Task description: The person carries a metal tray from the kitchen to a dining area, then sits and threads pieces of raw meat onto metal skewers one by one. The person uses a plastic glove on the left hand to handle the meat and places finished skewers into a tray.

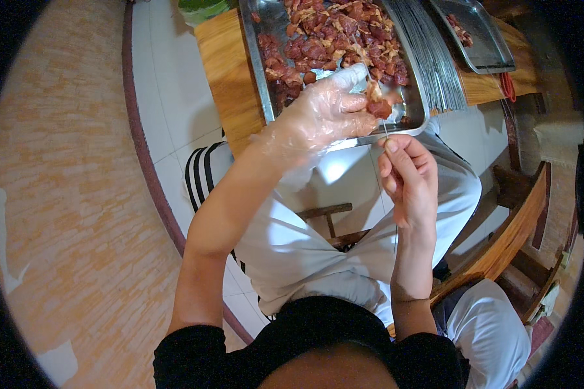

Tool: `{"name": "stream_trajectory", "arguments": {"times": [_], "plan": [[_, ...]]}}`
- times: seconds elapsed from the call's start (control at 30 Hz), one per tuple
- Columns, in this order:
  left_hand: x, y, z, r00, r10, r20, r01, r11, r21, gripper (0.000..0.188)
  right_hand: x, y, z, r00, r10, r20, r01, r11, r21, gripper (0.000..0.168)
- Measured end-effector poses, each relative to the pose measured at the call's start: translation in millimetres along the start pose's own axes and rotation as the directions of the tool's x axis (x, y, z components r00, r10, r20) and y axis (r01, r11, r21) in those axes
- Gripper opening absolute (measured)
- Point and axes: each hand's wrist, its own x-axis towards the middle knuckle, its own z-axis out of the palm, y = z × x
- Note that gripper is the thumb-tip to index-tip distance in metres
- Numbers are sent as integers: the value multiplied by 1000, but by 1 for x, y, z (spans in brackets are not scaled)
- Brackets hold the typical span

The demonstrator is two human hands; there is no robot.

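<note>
My left hand (pixel 331 104) wears a clear plastic glove and has its fingers against pieces of raw meat (pixel 379 109) threaded on a thin metal skewer (pixel 385 129). Bare, my right hand (pixel 409 170) pinches the skewer between thumb and fingers just below the meat; its lower end runs down past the wrist. Both hands are at the near edge of a large metal tray (pixel 265 99), with the left one over it. Cut raw meat (pixel 321 44) is heaped in that tray. Many metal skewers (pixel 430 58) lie side by side just right of it.
A smaller metal tray (pixel 491 44) with some meat stands at the upper right of the wooden table (pixel 228 73). Red cord (pixel 507 87) hangs at the table's edge. Someone's light-clad leg (pixel 489 326) is at the lower right, by a wooden bench (pixel 511 238). A wall is at left.
</note>
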Motion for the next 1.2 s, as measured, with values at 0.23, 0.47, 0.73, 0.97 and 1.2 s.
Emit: {"name": "stream_trajectory", "arguments": {"times": [0.23,0.47,0.73,0.97,1.2], "plan": [[1,13,-17,993,79,-88,-77,997,26,68,-1,-6,-17,989,-147,-28,137,966,-219,15],[6,15,-18,928,205,-312,-35,881,473,61,1,-1,-25,986,-168,-16,149,911,-385,13],[4,16,-23,949,253,-190,81,385,919,53,-1,0,-29,977,-205,-53,152,852,-501,15],[-8,12,-19,999,42,22,-25,58,998,42,-12,6,-27,990,-131,-54,92,883,-460,15],[-8,11,-19,992,110,56,-81,240,968,22,-18,11,-32,988,-129,-82,82,899,-429,16]]}}
